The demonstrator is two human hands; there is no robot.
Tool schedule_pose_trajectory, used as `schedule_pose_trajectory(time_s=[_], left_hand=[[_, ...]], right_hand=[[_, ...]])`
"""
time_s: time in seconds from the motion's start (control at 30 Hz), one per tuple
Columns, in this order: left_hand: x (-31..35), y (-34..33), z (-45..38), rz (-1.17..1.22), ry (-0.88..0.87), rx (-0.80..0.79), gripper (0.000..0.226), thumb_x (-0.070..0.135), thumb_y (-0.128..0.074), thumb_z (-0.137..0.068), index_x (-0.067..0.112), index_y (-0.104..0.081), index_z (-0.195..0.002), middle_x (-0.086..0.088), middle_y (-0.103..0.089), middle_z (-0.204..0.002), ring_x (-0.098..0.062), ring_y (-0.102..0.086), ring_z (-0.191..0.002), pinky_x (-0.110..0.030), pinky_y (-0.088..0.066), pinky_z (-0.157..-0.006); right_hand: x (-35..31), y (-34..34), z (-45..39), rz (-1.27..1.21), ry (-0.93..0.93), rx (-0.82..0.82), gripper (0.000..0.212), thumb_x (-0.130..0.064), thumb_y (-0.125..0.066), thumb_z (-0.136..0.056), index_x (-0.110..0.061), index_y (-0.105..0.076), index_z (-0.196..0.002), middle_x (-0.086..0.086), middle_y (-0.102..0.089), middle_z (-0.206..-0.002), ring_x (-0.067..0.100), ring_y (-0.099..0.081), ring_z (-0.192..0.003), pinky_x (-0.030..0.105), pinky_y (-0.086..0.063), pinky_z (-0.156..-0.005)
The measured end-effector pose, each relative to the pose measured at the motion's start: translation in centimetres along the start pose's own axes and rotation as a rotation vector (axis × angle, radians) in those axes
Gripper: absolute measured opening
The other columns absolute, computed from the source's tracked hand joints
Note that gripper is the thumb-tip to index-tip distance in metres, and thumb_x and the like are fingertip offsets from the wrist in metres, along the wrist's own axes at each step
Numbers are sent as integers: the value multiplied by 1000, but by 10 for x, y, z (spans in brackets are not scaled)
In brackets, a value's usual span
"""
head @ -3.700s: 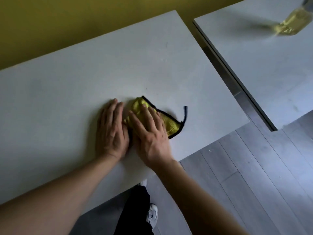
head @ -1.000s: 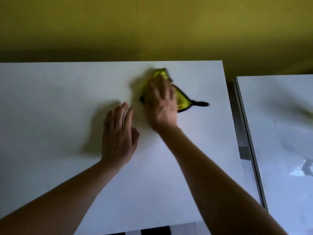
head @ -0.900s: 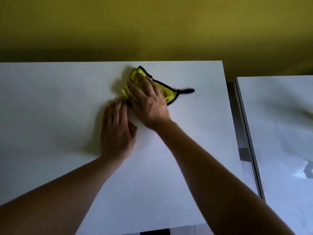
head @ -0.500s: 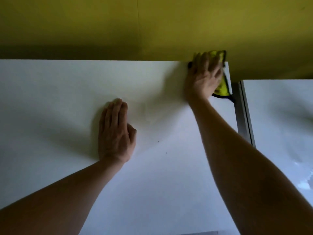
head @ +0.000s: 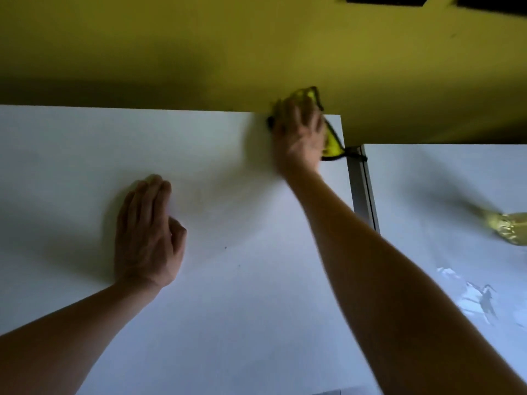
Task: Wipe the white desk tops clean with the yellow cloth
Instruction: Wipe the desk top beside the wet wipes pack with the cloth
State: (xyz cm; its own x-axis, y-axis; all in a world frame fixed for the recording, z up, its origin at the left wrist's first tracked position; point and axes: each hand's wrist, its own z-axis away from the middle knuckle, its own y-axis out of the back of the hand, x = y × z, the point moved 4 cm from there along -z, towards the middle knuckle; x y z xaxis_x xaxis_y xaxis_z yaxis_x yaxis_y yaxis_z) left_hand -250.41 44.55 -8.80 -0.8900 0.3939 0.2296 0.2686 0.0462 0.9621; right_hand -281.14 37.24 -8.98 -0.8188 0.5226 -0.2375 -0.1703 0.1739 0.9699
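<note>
Yellow wall [head: 199,52] backs the desk [head: 242,309]; second desk [head: 442,195] just beside.

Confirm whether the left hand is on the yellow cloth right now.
No: the left hand lies flat on the bare white desk top, while the right hand presses the yellow cloth at the far corner.

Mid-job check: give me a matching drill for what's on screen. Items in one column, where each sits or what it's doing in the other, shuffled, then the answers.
Items
1. left hand
2. right hand
3. yellow cloth
4. bottle of yellow liquid

Places or states
A. on the right-hand desk, at the frame's right edge
B. flat on the near desk top, holding nothing
C. pressing down at the desk's far right corner
D. under a hand, black edging showing

Pairs: 1-B, 2-C, 3-D, 4-A
</note>
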Motion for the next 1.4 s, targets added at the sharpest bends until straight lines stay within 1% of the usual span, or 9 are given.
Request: schedule_pose_trajectory(time_s=[0.1, 0.37, 0.47, 0.57, 0.7, 0.93, 1.07, 1.23, 1.4], left_hand=[[0, 0, 1, 13, 3, 9, 62, 19, -40, -93, -1, -42, -152, -22, -40, -160, -41, -36, -149, -52, -24, -126], [5, 1, 4, -11, -18, -5, 57, 15, -41, -96, -6, -45, -149, -26, -41, -158, -45, -40, -146, -58, -29, -122], [22, -1, 9, 1, -183, -30, 53, 15, -43, -99, -3, -48, -148, -23, -39, -161, -45, -40, -147, -59, -30, -121], [64, -10, 26, 90, -410, -150, 58, 23, -44, -99, 4, -46, -153, -17, -35, -165, -41, -37, -150, -58, -29, -122], [105, -22, 46, 95, -419, -194, 64, 27, -44, -98, 9, -36, -159, -15, -28, -169, -37, -24, -157, -59, -22, -125], [109, -24, 47, 84, -398, -174, 68, 26, -45, -92, 10, -41, -157, -16, -32, -167, -41, -27, -155, -63, -22, -124], [112, -23, 44, 81, -398, -173, 66, 25, -45, -92, 8, -42, -156, -17, -32, -166, -42, -27, -155, -63, -22, -124], [111, -27, 44, 90, -396, -152, 66, 23, -45, -94, 9, -39, -158, -17, -33, -166, -41, -28, -155, -62, -21, -124], [110, -28, 43, 59, -385, -149, 65, 23, -43, -95, 9, -41, -158, -16, -33, -166, -39, -29, -154, -59, -21, -126]], right_hand=[[51, 16, 0, -85, -90, 53, 56, -48, -42, -100, -25, -42, -151, 13, -30, -160, 33, -32, -143, 38, -27, -114], [57, 14, -27, -146, -181, 47, 60, -49, -44, -100, -25, -34, -154, 18, -33, -152, 39, -41, -129, 38, -30, -107], [61, 11, -32, -162, -203, 49, 64, -51, -44, -100, -23, -31, -155, 19, -37, -145, 39, -45, -120, 40, -34, -105], [62, 14, -26, -193, -226, 63, 60, -47, -46, -99, -20, -35, -152, 19, -41, -137, 39, -49, -115, 42, -39, -100], [74, 25, 16, -264, -273, 103, 52, -39, -51, -98, -17, -44, -144, 20, -49, -126, 42, -53, -112, 44, -44, -95], [116, 46, 160, -348, -347, 140, 47, -29, -60, -94, -29, -50, -140, 13, -55, -111, 40, -58, -97, 38, -46, -72], [114, 46, 157, -383, -375, 165, 48, -24, -60, -94, -25, -51, -141, 15, -54, -111, 39, -57, -100, 40, -50, -81], [90, 35, 72, -394, -340, 163, 48, -28, -60, -96, -19, -51, -142, 20, -53, -117, 40, -56, -107, 43, -46, -93], [77, 27, 19, -365, -352, 147, 48, -32, -55, -97, -17, -49, -142, 20, -52, -119, 39, -55, -108, 40, -45, -92]])
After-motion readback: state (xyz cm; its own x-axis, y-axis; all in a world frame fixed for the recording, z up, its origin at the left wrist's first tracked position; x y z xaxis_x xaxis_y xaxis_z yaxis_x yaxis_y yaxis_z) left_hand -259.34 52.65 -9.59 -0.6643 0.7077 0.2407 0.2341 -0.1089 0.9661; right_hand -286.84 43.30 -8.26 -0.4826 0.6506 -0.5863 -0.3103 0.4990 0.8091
